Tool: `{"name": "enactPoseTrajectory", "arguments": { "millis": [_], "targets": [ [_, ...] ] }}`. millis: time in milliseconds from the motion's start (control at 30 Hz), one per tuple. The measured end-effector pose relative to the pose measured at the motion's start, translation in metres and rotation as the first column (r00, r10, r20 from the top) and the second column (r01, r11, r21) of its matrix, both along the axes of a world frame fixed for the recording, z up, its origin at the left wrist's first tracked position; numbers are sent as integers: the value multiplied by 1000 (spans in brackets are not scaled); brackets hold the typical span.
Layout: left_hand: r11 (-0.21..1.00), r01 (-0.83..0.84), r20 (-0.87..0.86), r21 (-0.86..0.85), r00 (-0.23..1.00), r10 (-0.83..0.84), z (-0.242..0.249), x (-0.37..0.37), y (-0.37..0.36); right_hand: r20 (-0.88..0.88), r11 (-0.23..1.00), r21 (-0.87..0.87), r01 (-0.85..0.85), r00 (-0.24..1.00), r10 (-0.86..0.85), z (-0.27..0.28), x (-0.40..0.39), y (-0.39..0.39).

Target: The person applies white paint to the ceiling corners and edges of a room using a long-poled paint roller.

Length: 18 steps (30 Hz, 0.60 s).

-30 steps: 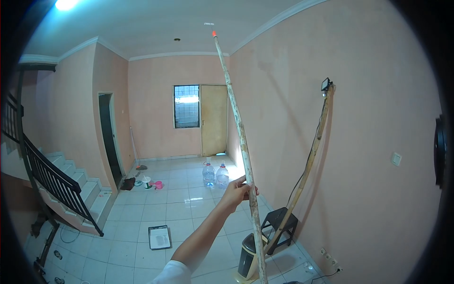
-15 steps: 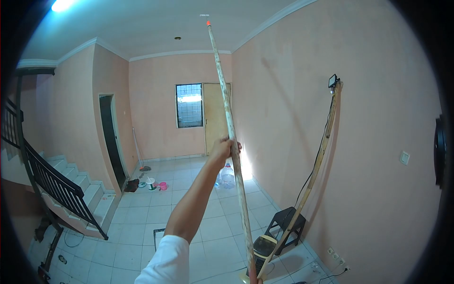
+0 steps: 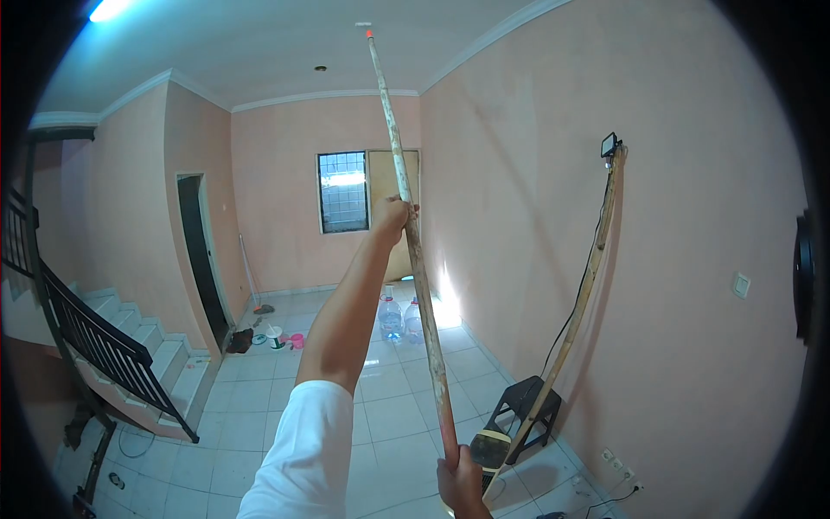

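Fingers of the left hand wrap a long pole held high; the right hand clasps its lower end, tip slanting up to the ceiling

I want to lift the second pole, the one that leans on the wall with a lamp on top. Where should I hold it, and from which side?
Probably grip the leaning pole at its bare middle, coming from the room side: the wall backs it, a cable runs along it, and the lamp makes the top heavy.
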<state>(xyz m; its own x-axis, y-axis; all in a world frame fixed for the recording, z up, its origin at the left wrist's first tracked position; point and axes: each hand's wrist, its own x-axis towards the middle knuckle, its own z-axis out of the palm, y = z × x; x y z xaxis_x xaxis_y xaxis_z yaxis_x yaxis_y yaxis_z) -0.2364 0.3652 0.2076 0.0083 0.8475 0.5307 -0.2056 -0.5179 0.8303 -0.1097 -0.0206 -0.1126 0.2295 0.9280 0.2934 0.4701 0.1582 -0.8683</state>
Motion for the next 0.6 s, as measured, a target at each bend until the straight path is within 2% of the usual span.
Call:
{"name": "enactPoseTrajectory", "arguments": {
  "millis": [133,200,333,367,467,600],
  "targets": [
    [999,-31,71,-35,997,33,14,-3,18,-31,999,34,22,999,-21,18,-9,3],
    [997,-30,101,-71,994,37,22,3,4,-40,998,51,24,999,-22,23,-7,0],
    [997,-6,86,-74,996,12,6,7,-42,52,991,131,34,998,-42,-5,4,-26],
    [996,23,67,-84,998,-17,-2,7,-51,17,997,67,45,999,-47,-20,8,-32],
    [995,79,-50,-68,995,-83,-21,9,-87,46,994,98,49,997,-54,-51,16,-68],
    [971,187,-68,-147,978,-199,-48,16,-153,-30,998,7,62,998,-62,-83,29,-138]
  ]
}}
